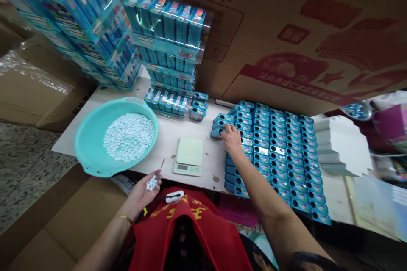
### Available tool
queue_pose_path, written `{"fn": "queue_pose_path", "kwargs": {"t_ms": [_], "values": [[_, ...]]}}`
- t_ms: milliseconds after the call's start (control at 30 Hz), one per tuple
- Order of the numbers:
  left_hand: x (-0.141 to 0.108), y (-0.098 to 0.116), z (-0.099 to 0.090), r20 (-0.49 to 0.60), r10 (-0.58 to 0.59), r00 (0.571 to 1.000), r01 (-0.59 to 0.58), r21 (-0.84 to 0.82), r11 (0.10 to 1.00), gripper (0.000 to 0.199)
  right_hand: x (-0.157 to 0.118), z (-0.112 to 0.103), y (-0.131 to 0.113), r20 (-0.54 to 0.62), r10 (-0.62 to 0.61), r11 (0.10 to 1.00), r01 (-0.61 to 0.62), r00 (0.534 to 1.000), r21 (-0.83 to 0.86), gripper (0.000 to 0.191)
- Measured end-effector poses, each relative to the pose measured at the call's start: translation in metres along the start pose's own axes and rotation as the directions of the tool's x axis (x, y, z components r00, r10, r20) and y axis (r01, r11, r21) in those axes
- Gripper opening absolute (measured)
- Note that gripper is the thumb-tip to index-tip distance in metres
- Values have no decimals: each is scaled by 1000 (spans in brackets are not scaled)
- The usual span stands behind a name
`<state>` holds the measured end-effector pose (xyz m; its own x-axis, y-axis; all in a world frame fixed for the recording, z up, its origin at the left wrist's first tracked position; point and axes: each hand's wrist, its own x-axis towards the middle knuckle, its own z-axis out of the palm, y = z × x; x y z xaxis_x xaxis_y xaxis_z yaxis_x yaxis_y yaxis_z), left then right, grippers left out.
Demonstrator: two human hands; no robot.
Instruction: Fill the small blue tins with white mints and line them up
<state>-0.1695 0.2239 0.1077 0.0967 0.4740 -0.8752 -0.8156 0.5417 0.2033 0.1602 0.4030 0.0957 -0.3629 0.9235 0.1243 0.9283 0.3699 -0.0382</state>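
Note:
Small white candies (151, 183) lie in the cupped palm of my left hand (145, 190), near the table's front edge. My right hand (232, 139) has its fingers closed on a small blue box (217, 133) at the left end of the rows of blue boxes (261, 150). Between my hands a pale green scale (190, 151) rests on the white table (165, 135) with nothing on its plate. To the left, a turquoise basin (92, 135) holds many of the same white candies.
Plastic-wrapped stacks of blue boxes (168, 29) stand at the back left. A large brown carton (229, 42) rises behind the table. White folded card (343, 144) lies at the right. An open carton (82, 216) sits below left.

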Motion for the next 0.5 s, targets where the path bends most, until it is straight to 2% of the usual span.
{"fn": "queue_pose_path", "kwargs": {"t_ms": [67, 167, 300, 433, 500], "values": [[1, -2, 4, 16, -6, 1000, 6, 5, 1000, 15, -10, -16, -24, 14, -109, 994, 109, 994, 1, 18], [2, -6, 11, -6, -13, 1000, 13, 8, 1000, 15, -25, -36, -69, 111, -272, 962, 269, 956, 43, 22], [2, -10, 24, 24, 5, 1000, -5, -7, 1000, 15, -35, -37, -114, 199, -379, 924, 358, 904, 135, 23], [1, -12, 33, 122, -16, 992, 16, 1, 1000, 17, -47, -32, -136, 102, -367, 916, 341, 925, 213, 24], [0, -14, 33, 161, -47, 986, 48, -1, 999, 18, -58, -35, -152, 54, -419, 871, 384, 907, 308, 26]]}}
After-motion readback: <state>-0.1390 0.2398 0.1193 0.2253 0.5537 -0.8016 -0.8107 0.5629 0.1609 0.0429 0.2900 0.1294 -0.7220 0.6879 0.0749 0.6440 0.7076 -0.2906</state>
